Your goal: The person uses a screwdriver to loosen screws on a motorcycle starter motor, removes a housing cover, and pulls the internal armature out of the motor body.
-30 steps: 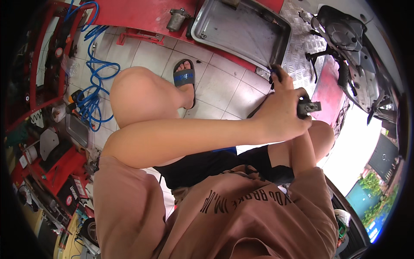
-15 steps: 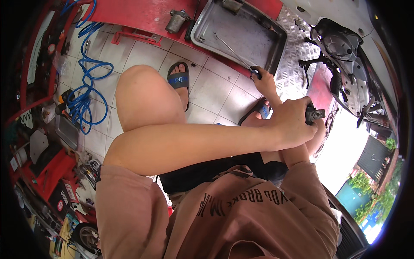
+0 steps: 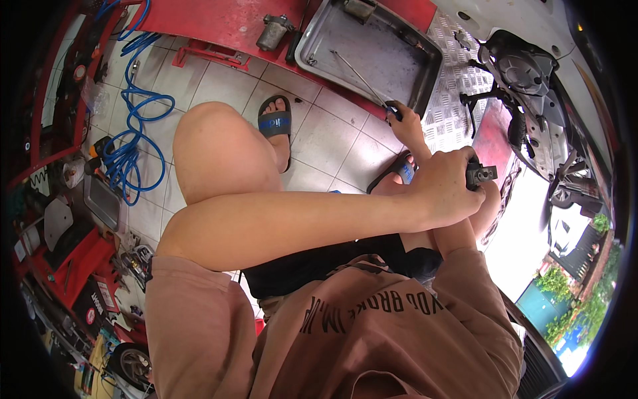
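My left forearm crosses in front of me to the right. My left hand (image 3: 446,189) is closed around a small dark metal part (image 3: 484,175) with holes in its end; the rest of that part is hidden by the fingers. Farther out, my right hand (image 3: 407,125) grips the black handle of a long screwdriver (image 3: 363,81). The screwdriver's thin shaft slants up and left, its tip above the metal tray (image 3: 304,58). My left forearm and hand hide part of the right arm.
On the red lift platform (image 3: 219,23) stands a cylindrical metal motor (image 3: 272,32). Another metal part (image 3: 359,8) lies in the tray's far end. A coiled blue air hose (image 3: 136,159) covers floor tiles at left. A motorcycle engine (image 3: 522,66) with its stand is at right.
My left hand and the metal part have shifted slightly left and tilted a little. The screwdriver and right hand stay nearly in place. My left knee has moved slightly left.
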The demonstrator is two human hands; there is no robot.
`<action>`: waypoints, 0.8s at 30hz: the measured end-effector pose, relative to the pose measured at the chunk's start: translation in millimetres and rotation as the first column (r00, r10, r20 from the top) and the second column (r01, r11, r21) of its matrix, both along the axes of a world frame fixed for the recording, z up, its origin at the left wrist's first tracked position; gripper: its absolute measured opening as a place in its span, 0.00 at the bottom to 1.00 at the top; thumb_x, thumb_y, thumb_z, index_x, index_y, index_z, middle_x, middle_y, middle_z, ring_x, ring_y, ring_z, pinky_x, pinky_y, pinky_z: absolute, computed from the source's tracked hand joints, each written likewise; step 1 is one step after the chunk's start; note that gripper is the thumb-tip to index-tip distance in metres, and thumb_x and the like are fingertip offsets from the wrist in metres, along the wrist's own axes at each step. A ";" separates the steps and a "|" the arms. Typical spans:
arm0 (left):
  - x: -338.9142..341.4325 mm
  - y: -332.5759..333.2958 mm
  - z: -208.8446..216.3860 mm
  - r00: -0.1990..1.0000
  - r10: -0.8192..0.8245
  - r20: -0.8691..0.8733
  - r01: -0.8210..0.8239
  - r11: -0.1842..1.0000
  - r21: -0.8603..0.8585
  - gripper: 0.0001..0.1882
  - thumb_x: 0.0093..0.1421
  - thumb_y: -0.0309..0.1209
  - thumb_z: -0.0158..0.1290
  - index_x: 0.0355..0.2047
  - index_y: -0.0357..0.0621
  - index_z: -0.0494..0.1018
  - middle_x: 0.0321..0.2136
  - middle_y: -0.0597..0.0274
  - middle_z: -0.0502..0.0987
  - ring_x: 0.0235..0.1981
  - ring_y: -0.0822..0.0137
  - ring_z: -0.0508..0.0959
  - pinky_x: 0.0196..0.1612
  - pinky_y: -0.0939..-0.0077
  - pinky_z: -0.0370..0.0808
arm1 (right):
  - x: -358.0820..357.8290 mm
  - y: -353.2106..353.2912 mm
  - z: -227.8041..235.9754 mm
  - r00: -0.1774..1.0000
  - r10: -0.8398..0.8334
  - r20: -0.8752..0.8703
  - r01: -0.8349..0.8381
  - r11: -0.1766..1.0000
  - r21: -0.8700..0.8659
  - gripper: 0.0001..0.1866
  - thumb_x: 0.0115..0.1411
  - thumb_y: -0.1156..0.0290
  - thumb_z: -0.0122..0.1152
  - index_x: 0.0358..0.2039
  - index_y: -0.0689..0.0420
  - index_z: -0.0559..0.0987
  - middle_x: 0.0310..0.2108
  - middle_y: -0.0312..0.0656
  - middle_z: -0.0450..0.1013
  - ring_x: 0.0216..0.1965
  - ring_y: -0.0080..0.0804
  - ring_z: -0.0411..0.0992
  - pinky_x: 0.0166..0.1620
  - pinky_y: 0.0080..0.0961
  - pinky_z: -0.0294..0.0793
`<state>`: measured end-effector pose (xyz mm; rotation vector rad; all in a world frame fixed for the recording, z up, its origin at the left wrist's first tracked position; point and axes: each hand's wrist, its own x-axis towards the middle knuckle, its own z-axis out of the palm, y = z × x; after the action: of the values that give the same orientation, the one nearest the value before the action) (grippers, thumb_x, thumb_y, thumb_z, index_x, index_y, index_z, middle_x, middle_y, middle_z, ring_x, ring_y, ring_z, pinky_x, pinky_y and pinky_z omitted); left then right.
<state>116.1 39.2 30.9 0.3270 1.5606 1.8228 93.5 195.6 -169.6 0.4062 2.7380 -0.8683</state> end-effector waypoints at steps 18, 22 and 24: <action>-3.3 -4.2 0.8 1.000 -0.007 0.003 0.007 1.000 -0.012 0.14 0.49 0.32 0.57 0.32 0.35 0.72 0.22 0.50 0.76 0.27 0.52 0.79 0.35 0.62 0.74 | -4.3 -0.7 -7.0 0.999 0.032 -0.030 -0.033 0.999 -0.042 0.15 0.56 0.68 0.58 0.44 0.53 0.80 0.34 0.55 0.77 0.38 0.52 0.77 0.44 0.37 0.74; -2.9 -6.1 0.4 1.000 -0.005 0.016 0.005 1.000 -0.016 0.13 0.49 0.32 0.56 0.32 0.36 0.72 0.22 0.50 0.76 0.27 0.52 0.79 0.35 0.61 0.74 | -5.4 -2.6 -7.5 0.999 0.038 -0.025 -0.039 0.998 -0.041 0.15 0.56 0.68 0.58 0.44 0.53 0.80 0.35 0.55 0.77 0.39 0.52 0.77 0.44 0.37 0.74; -3.2 -7.2 -0.2 1.000 -0.007 0.011 0.007 1.000 -0.025 0.13 0.49 0.32 0.56 0.32 0.36 0.71 0.22 0.50 0.76 0.28 0.52 0.79 0.35 0.61 0.74 | -6.3 -4.3 -6.3 0.999 0.040 -0.012 -0.041 0.999 -0.035 0.15 0.56 0.68 0.58 0.44 0.53 0.80 0.35 0.54 0.78 0.39 0.52 0.77 0.45 0.37 0.74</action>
<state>112.9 32.0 30.7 0.3101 1.5717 1.7957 87.3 191.3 -175.9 0.3389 2.7274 -0.9095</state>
